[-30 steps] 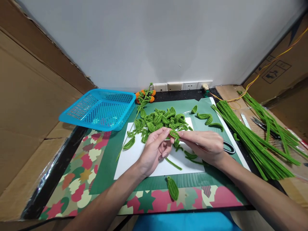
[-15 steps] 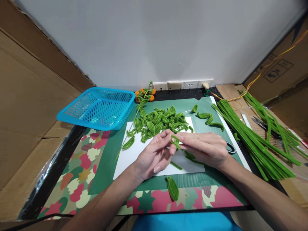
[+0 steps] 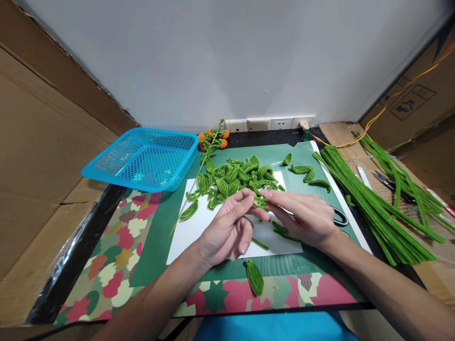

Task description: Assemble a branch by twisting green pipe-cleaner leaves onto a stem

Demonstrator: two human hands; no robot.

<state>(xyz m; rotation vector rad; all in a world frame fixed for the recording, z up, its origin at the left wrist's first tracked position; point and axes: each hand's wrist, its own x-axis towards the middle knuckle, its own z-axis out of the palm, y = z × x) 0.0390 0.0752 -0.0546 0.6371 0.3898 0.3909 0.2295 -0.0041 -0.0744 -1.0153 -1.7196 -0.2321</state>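
Over the white sheet (image 3: 199,232) at the middle of the worktop (image 3: 156,246), both hands are meeting on 1 small green pipe-cleaner leaf (image 3: 261,202): the left hand (image 3: 227,232) is pinching one end between thumb and forefinger, with its other fingers curled loosely, and the right hand (image 3: 305,218) is pinching the other end with fingertips closed on it. Judging by its open loops, this leaf is only partly shaped. Behind the hands a heap of finished leaves (image 3: 234,177) is lying across the sheet's far edge, a few more leaves (image 3: 307,173) are sitting apart to the right, and 1 finished leaf (image 3: 255,277) is resting near the front edge. A short cut piece (image 3: 260,244) is lying just under the left hand. Much stock is waiting: a thick bundle of straight green stems (image 3: 369,203) is lying well to the right. The blue basket (image 3: 142,158) at the left is holding nothing visible, and a sprig with orange blossoms (image 3: 213,139) is lying beside it.
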